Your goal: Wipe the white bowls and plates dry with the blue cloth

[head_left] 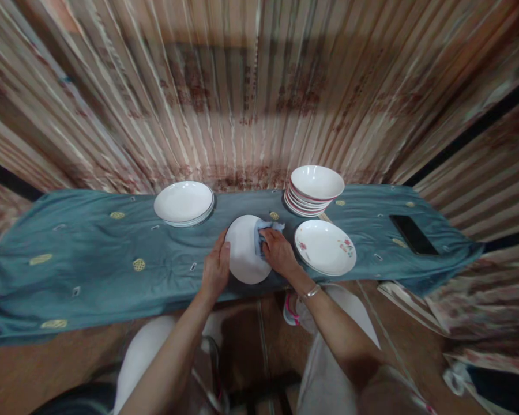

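Observation:
A white plate (244, 259) lies in front of me near the front edge of the cloth-covered table. My left hand (217, 264) grips its left rim, thumb over the edge. With my right hand (278, 249) I press a bunched light-blue cloth (259, 233) onto the right part of the plate; the fingers are closed on the cloth. Just right of that hand sits an oval white plate with flowers (324, 248), which appears to lie on at least one other. A bracelet circles my right wrist.
A stack of white plates (184, 203) stands at the back left. Several white bowls (315, 183) with red rims are stacked at the back right. A black phone (413, 234) lies farther right on the blue-green tablecloth (164, 259). Pleated curtains (242, 104) hang behind the table.

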### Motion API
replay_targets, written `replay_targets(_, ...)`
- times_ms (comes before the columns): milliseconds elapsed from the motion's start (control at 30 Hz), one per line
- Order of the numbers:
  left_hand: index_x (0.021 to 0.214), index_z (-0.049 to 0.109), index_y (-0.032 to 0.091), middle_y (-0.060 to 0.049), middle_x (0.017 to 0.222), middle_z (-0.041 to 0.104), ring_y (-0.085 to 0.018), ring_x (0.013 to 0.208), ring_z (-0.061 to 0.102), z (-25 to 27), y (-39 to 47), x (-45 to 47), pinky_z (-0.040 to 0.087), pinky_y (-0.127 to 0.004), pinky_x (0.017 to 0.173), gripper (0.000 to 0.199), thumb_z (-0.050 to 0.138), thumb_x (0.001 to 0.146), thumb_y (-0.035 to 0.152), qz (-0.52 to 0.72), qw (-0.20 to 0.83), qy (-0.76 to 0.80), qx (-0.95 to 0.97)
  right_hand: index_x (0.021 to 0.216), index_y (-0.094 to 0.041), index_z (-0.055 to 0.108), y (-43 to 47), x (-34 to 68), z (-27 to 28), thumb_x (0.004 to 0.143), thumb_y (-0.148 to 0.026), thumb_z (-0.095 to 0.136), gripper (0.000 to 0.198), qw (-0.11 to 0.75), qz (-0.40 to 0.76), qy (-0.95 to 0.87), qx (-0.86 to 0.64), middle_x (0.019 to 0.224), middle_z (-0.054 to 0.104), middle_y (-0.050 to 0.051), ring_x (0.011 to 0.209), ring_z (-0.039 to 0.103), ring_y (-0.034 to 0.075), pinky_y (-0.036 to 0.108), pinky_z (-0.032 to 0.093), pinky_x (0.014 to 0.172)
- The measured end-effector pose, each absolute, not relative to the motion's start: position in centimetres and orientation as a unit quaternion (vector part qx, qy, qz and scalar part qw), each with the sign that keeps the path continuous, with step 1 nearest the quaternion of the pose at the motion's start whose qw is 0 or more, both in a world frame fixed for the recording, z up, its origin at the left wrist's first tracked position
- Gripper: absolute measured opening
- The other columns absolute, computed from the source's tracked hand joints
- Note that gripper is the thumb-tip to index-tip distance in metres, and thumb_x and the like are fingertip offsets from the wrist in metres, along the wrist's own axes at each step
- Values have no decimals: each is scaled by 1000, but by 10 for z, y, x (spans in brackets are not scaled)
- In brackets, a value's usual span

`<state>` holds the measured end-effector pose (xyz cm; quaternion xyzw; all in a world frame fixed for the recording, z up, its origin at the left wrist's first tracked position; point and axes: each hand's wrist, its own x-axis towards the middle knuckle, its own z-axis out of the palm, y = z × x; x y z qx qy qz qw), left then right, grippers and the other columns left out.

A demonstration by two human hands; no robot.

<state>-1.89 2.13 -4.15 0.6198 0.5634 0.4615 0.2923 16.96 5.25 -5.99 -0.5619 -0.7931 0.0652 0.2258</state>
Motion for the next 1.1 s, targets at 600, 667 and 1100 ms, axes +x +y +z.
replay_targets(600,133,50,11,-14,135,56,-25,126,50,-41,26,-17,37,-40,107,60,26,94,49,458,291,575,613,96,-16,64,13,180,-68,79,-10,51,22,223,173,-813,-509,93,67,9,90,62,21,33,48,84)
replay_targets(667,134,50,11,-15,135,56,-25,126,51,-42,27,-16,37,-39,107,60,25,94,49,456,288,579,611,94,-17,65,10,177,-66,78,-9,52,22,234,206,-817,-485,91,69,7,88,63,20,32,48,84)
replay_targets(1100,133,49,10,-16,132,58,-26,124,52,-44,28,-12,38,-41,106,64,23,94,53,466,281,581,605,102,-19,64,9,147,-55,83,-11,54,22,346,349,-788,-373,98,67,4,91,62,15,29,48,87)
